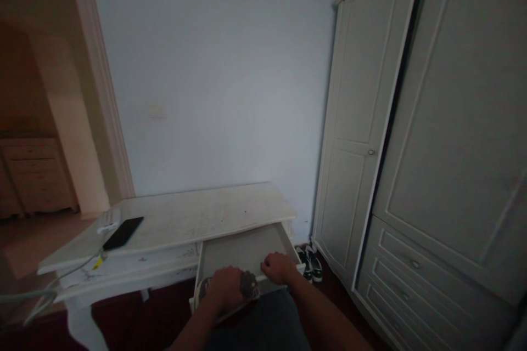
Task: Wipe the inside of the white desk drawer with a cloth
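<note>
A white drawer (241,249) is pulled out of the white desk (197,211), and its pale inside shows bare. Over the drawer's front left part, my left hand (225,288) is closed on a crumpled grey-brown cloth (249,285), which sticks out on both sides of the fist. My right hand (280,267) is curled at the drawer's front edge near its right corner. Its fingertips are bent inward over the rim, and the hand partly hides that edge.
On the desk's left end lie a dark flat phone or tablet (123,233) and a white object (109,220). A pale cable (78,269) with a yellow tag hangs there. Dark shoes (312,263) stand between desk and wardrobe (354,120). A doorway opens at left.
</note>
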The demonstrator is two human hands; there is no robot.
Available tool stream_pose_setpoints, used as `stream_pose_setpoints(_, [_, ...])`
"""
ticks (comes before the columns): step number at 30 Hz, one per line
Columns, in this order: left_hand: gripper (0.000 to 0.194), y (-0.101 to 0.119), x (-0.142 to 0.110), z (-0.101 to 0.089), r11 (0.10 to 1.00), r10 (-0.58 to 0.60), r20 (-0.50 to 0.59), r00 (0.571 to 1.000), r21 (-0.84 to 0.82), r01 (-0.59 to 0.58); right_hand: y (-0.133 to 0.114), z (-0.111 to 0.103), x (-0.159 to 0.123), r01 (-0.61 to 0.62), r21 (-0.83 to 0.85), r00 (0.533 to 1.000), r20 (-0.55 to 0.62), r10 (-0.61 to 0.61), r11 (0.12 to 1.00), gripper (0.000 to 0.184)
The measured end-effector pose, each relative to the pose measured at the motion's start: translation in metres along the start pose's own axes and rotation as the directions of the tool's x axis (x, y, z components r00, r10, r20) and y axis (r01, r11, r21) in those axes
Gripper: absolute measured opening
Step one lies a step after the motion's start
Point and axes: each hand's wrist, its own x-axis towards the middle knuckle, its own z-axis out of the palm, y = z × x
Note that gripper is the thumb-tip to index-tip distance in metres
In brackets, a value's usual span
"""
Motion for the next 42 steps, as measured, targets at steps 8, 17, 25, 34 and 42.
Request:
stream_pose_setpoints(8, [0.052, 0.001, -0.003, -0.002, 0.999, 0.034, -0.026, 0.999, 0.021, -0.033, -0.001, -0.004, -0.002, 0.007, 0.002, 1.0, 0.0, -0.007, 1.0, 0.048])
stream_pose_setpoints(17, [0.05, -0.016, 0.01, 0.004, 0.991, 0.066, 0.034, 0.997, -0.118, -0.062, -0.001, -0.001, -0.001, 0.006, 0.001, 1.0, 0.007, -0.006, 1.0, 0.048])
stream_pose_setpoints(25, [0.067, -0.036, 0.026, 0.004, 0.869, -0.045, 0.022, 0.999, -0.491, 0.05, 0.001, 0.004, 0.001, 0.011, 0.024, 1.0, 0.003, -0.012, 1.0, 0.049])
stream_pose_setpoints(34, [0.067, -0.019, -0.002, 0.002, 0.941, -0.128, -0.176, 0.976, -0.333, 0.063, 0.001, 0.002, 0.0, 0.015, 0.049, 1.0, 0.019, -0.016, 0.999, 0.052])
stream_pose_setpoints(42, [0.073, -0.005, -0.015, 0.005, 0.993, -0.036, -0.124, 0.992, -0.113, 0.022, 0.0, 0.0, -0.001, 0.028, 0.042, 0.999, 0.022, -0.029, 0.999, 0.051])
